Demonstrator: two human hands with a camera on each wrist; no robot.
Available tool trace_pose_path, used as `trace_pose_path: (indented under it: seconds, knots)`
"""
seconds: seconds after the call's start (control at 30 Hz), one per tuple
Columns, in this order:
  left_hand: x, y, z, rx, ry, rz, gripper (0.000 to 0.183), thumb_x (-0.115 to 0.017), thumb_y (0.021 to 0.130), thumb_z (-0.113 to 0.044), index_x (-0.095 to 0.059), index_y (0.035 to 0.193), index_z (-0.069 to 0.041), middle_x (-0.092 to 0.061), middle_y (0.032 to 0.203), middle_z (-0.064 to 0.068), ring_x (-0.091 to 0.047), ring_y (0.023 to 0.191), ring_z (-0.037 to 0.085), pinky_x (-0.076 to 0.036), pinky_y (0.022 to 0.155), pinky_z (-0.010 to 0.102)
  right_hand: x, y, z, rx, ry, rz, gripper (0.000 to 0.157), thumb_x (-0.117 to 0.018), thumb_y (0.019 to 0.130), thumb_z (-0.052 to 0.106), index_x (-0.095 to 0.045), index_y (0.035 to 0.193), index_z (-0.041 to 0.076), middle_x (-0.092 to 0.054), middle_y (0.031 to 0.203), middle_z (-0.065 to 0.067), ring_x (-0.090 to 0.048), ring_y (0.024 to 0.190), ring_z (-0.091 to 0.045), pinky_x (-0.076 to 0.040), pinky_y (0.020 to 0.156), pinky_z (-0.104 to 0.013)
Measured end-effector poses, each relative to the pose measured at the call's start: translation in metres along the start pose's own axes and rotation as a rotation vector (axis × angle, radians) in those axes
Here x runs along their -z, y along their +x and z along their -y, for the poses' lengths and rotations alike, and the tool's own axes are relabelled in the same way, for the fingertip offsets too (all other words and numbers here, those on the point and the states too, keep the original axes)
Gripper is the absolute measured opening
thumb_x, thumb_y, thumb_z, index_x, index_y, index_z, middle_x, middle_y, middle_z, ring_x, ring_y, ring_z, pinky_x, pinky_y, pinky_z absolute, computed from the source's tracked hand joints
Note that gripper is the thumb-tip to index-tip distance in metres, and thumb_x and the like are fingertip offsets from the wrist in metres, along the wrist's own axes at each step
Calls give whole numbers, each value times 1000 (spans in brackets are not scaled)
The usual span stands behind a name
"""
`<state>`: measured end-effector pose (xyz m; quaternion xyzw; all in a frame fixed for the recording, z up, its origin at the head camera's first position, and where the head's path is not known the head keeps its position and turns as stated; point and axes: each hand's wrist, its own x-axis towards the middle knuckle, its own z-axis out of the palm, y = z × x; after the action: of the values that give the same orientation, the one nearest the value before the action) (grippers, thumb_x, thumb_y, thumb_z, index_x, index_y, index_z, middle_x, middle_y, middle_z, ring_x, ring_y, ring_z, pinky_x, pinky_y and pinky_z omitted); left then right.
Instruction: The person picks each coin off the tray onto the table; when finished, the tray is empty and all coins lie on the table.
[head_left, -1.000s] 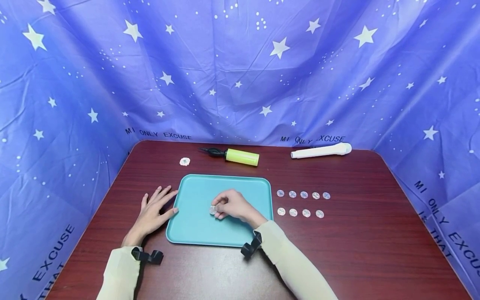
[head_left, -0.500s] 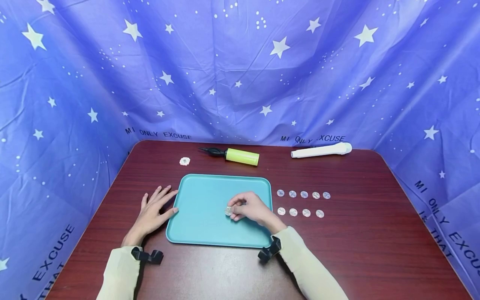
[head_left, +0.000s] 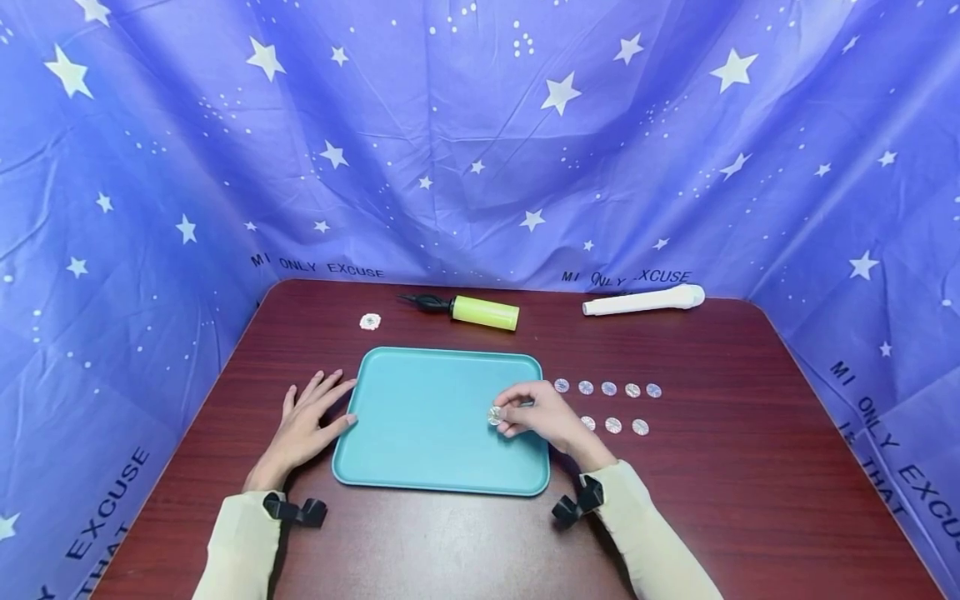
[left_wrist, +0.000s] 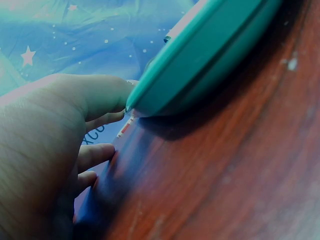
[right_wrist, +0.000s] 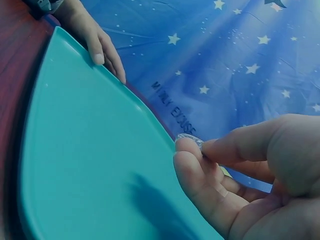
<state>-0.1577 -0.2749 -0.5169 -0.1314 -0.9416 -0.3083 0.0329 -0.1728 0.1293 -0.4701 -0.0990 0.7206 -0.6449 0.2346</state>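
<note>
Between thumb and fingers my right hand (head_left: 542,413) pinches a small, round, shiny silver disc (head_left: 494,416), held above the right part of the teal tray (head_left: 420,454). In the right wrist view the disc (right_wrist: 189,139) shows edge-on at the fingertips, and the hand's shadow falls on the tray. My left hand (head_left: 303,429) lies on the table with fingers spread, its thumb and index finger touching the tray's left rim. Right of the tray, similar discs lie in two rows, a back row (head_left: 608,388) and a front row (head_left: 613,426). My right hand hides the left end of the front row.
Behind the tray lie a yellow-green hand pump (head_left: 483,313) with a black nozzle and a small whitish scalloped piece (head_left: 370,322). A white microphone-shaped stick (head_left: 643,300) lies at the back right. A blue star-printed curtain (head_left: 450,150) encloses the dark red table (head_left: 750,467).
My right hand has moved rightward over the tray, carrying the disc from the middle toward the right rim. The left hand and tray have stayed put.
</note>
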Motion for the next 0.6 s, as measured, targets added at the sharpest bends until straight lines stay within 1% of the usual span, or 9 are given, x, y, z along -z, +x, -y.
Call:
trace_pose_path:
  seconds: [0.1, 0.2, 0.27, 0.43, 0.6]
  knots:
    - [1, 0, 0, 1, 3, 4, 61, -69, 92, -38, -51, 147, -20, -39, 159, 21, -21, 152, 48, 0, 114, 75, 8, -5, -3, 25, 15, 3, 26, -59, 93, -4, -62, 114, -19, -69, 84, -5, -71, 71, -8, -62, 67, -27]
    - [1, 0, 0, 0, 3, 2, 61, -69, 91, -38, -52, 147, -20, -39, 159, 21, -21, 152, 48, 0, 114, 75, 18, -11, -7, 58, 36, 13, 22, -58, 94, -2, -64, 111, -16, -71, 83, -2, -72, 71, -8, -62, 67, -26]
    - [1, 0, 0, -1, 4, 0, 61, -69, 91, -38, -52, 147, -20, -39, 159, 21, -21, 151, 48, -1, 114, 75, 23, -14, -9, 69, 42, 12, 23, -58, 93, -2, -63, 111, -17, -72, 82, 0, -72, 72, -7, -61, 67, -25]
    - [0, 0, 1, 1, 5, 1, 61, -69, 91, -38, -52, 147, -19, -39, 159, 21, -21, 152, 48, -1, 115, 74, 36, -22, -11, 38, 35, -30, 31, -56, 94, -4, -55, 117, -25, -70, 82, 2, -71, 72, -5, -61, 68, -23]
    - [-1, 0, 2, 6, 3, 4, 61, -69, 92, -38, -51, 147, -19, -38, 159, 21, -20, 152, 48, -1, 115, 74, 50, -31, -15, 38, 20, -68, 33, -56, 94, -5, -53, 118, -27, -69, 82, 1, -71, 72, -5, -61, 67, -23]
